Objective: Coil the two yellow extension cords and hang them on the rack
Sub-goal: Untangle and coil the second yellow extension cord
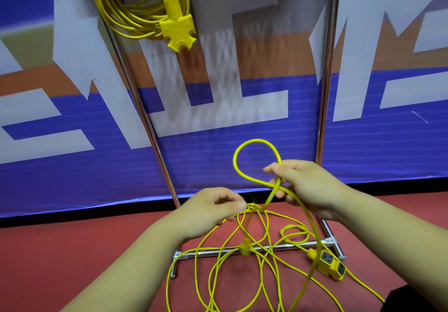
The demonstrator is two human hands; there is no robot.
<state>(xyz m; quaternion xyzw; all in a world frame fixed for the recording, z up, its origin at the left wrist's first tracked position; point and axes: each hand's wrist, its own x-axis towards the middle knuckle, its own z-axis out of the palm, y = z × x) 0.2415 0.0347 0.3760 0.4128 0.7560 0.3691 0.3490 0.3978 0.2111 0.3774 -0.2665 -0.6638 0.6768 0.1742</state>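
Note:
One coiled yellow extension cord [135,18] hangs from the top of the metal rack [145,117], its three-way socket head [178,29] dangling below the coil. A second yellow cord [242,263] lies in loose tangled loops on the red floor, with its socket block [331,264] near the rack's base bar. My right hand [308,188] grips this cord where an upright loop [254,161] crosses itself. My left hand [213,211] pinches several thin strands of the same cord just below and left of the right hand.
A blue, white and orange banner [242,93] stands behind the rack. The rack's chrome base bar [266,248] and feet rest on the red floor [60,251], with cord loops draped over the bar. A dark object [417,299] shows at the bottom right corner.

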